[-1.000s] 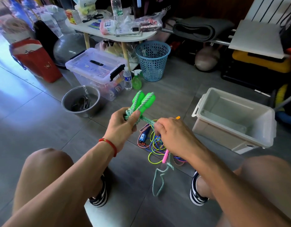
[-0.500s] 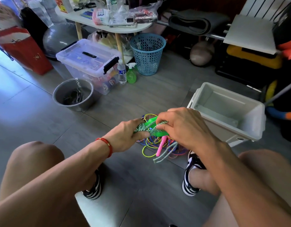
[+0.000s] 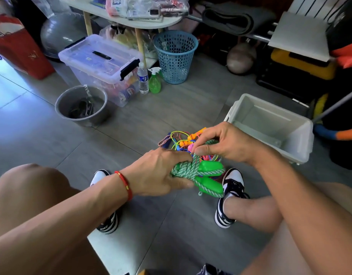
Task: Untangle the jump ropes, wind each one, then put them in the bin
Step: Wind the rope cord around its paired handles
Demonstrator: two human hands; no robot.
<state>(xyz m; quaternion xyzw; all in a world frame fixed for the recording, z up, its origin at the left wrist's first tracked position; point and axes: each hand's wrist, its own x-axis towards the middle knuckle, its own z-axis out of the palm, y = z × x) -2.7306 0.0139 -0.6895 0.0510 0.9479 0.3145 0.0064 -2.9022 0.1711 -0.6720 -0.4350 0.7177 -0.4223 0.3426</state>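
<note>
I am holding the green jump rope [image 3: 193, 171] in the lower middle of the frame, its braided cord wound into a tight bundle around the two green handles [image 3: 209, 176]. My left hand [image 3: 161, 175] is gripping the wound cord, fingers curled around it from the left. My right hand [image 3: 220, 143] is pinching the last length of cord between thumb and fingertips just above the bundle, so both hands are closed on this one rope.

Judging by the wraps, I am finishing the winding of this rope; what seems left for it is securing the loose end and dropping it in.

The white bin [image 3: 302, 124] is sitting open at the right of the frame, just beyond my right hand, and as far as I can see nothing is lying in it yet.

Behind my hands, at the middle of the frame, the tangled ropes [image 3: 181, 139] are lying on the floor in a knot of yellow, orange, pink and blue. Those are waiting to be untangled, wound and binned, so most of the job is ahead of me.
</note>
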